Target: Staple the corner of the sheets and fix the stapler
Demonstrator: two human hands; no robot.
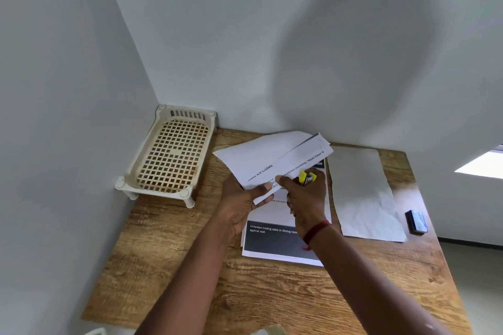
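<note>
A folded white printed sheet (pixel 272 160) is lifted above the wooden table (pixel 190 266). My left hand (pixel 242 204) holds its lower edge from below, thumb on top. My right hand (pixel 304 198) pinches the same sheet with thumb and forefinger. It also grips a small yellow and silver object (pixel 307 177), which looks like a stapler or lighter. Beneath both hands lies a flat printed page (pixel 275 245) with a dark band of white text. A red thread band circles my right wrist.
A cream plastic lattice tray (pixel 171 155) on short legs stands in the back left corner against the walls. A crumpled blank sheet (pixel 362 193) lies to the right. Beyond it a small dark box (pixel 416 221) sits near the table's right edge.
</note>
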